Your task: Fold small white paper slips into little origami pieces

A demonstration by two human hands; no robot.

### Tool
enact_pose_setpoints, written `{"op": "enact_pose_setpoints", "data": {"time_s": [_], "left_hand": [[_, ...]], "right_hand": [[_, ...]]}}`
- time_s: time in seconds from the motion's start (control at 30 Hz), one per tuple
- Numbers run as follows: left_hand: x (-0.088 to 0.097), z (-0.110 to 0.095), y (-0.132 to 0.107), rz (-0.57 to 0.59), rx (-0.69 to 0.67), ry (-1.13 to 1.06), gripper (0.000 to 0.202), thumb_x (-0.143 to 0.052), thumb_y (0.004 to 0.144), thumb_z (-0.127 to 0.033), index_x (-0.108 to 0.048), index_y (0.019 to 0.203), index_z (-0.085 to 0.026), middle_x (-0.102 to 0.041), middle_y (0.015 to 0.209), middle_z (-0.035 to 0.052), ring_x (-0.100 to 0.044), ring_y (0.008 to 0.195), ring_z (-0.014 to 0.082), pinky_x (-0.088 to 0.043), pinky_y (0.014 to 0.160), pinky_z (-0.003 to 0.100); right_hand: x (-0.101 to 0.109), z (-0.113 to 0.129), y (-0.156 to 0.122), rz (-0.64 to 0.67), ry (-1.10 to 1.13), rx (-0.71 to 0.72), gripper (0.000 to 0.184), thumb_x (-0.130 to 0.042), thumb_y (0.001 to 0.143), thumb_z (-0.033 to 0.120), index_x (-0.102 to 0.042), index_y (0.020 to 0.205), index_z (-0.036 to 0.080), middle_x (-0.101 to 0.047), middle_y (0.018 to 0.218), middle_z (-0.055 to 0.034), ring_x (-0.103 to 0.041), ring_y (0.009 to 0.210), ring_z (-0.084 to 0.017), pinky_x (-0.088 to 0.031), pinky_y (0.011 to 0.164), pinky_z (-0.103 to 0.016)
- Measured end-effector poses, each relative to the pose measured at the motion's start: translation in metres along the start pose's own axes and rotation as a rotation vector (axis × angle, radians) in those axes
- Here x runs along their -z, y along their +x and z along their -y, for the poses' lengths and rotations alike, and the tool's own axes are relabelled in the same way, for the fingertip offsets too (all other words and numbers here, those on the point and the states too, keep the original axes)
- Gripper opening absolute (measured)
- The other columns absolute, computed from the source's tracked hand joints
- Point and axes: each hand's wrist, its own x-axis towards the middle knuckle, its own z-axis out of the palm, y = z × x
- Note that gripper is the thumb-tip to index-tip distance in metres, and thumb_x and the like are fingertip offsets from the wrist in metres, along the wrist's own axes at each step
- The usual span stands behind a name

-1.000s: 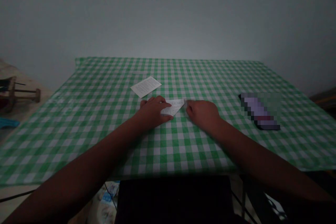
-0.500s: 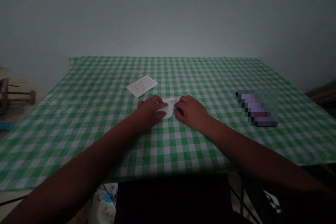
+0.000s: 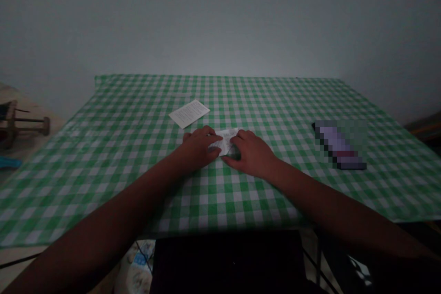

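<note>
Near the middle of the tabletop, toward its front edge, L hand lies palm-down w/ fingers lightly bent, its fingertips over the left end of a folded paper slip. R hand sits just right of it, fingers curled over the slip's right end, thumb stretched left along the cloth by the slip's near side. Both hands are part closed and pressing down on the paper; can't tell if either really pinches it, as fingers hide most of its edges. Only the slip's white middle shows between them, w/ small print on it. It lies flat on the gingham, exact folded shape hard to make out.

Just behind L hand, twd the back edge, a white printed card lies flat at an angle, near the slip but not touching. Well to the right, a dark oblong object lies diagonally, pixelated, so can't tell what it is. Green-and-white gingham cloth covers the tabletop, back edge against a pale wall. Past the left edge, lower down, sit a wooden spool-like frame and a blue item. Below the front edge: a dark block and patterned fabric.
</note>
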Motion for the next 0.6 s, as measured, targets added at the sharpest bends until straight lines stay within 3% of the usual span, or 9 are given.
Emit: {"op": "enact_pose_setpoints", "data": {"time_s": [0.13,0.2,0.33,0.47,0.6], "left_hand": [[-0.003,-0.003,0.0,-0.044,0.004,0.036,0.035,-0.06,0.093,-0.043,-0.066,0.123,-0.026,-0.058,0.133,0.0089,-0.056,0.121,0.0301,-0.04,0.098,0.053],[-0.006,-0.004,0.001,-0.064,0.009,0.054,0.036,-0.061,0.093,-0.048,-0.066,0.121,-0.026,-0.059,0.13,0.0093,-0.057,0.119,0.0298,-0.04,0.097,0.052],[-0.011,-0.003,0.003,-0.092,0.026,0.073,0.04,-0.067,0.088,-0.05,-0.067,0.121,-0.027,-0.06,0.13,0.0088,-0.056,0.121,0.0309,-0.039,0.098,0.053],[-0.012,-0.001,0.004,-0.074,0.025,0.054,0.042,-0.069,0.085,-0.051,-0.068,0.121,-0.028,-0.059,0.132,0.0078,-0.055,0.121,0.0316,-0.039,0.1,0.055],[-0.011,-0.001,0.004,-0.071,0.024,0.054,0.043,-0.068,0.086,-0.052,-0.067,0.122,-0.028,-0.059,0.133,0.0084,-0.055,0.12,0.0318,-0.039,0.1,0.054]], "right_hand": [[0.011,-0.012,-0.004,0.013,0.05,0.006,0.042,-0.05,0.099,0.039,-0.064,0.13,0.013,-0.068,0.114,-0.0123,-0.064,0.101,-0.023,-0.051,0.085,-0.035],[0.017,-0.011,-0.007,0.09,0.004,0.056,0.042,-0.045,0.101,0.034,-0.062,0.135,0.017,-0.07,0.115,-0.0109,-0.066,0.102,-0.024,-0.05,0.081,-0.034],[0.023,0.002,-0.013,0.274,-0.128,0.129,0.046,-0.039,0.102,0.032,-0.055,0.145,0.025,-0.076,0.099,-0.0074,-0.071,0.085,-0.025,-0.047,0.065,-0.033],[0.024,0.004,-0.012,0.294,-0.231,0.018,0.048,-0.037,0.101,0.031,-0.055,0.145,0.028,-0.077,0.098,-0.0097,-0.072,0.083,-0.027,-0.045,0.062,-0.033],[0.023,-0.011,-0.004,0.251,-0.254,-0.135,0.046,-0.04,0.098,0.032,-0.06,0.14,0.032,-0.077,0.098,-0.0098,-0.073,0.084,-0.029,-0.045,0.061,-0.033]]}}
